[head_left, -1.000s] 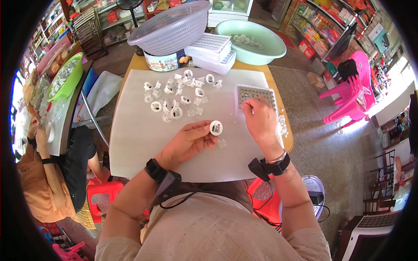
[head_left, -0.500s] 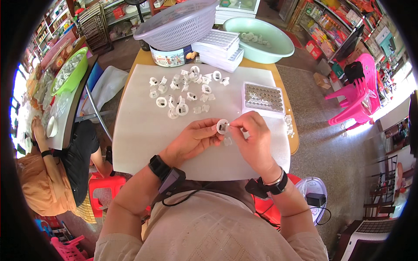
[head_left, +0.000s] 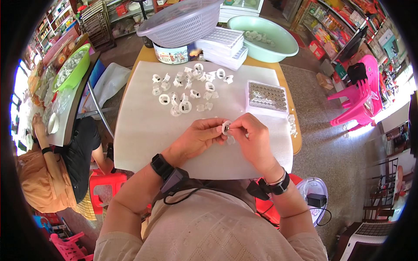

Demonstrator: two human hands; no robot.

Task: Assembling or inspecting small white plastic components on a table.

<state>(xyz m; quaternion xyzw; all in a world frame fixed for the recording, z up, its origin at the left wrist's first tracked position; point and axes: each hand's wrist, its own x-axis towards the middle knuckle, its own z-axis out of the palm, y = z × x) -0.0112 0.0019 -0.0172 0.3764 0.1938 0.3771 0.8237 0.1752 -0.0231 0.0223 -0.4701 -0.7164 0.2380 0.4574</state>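
My left hand holds a small round white plastic part, with a dark piece inside its ring, between thumb and fingers. Against that part's right side press the pinched thumb and finger of my right hand; whatever sits between those tips is too small to make out. Beyond my hands, several similar round white parts lie scattered over the white table cover. To the right stands a white tray filled with rows of small silvery discs.
At the table's back are a grey-purple basket on a round tin, stacked white trays and a pale green basin. Small white pieces line the right edge. A person sits at another table on the left.
My right fingertips have come in closer against the round part, which now stands turned more edge-on. The whole view has shifted slightly.
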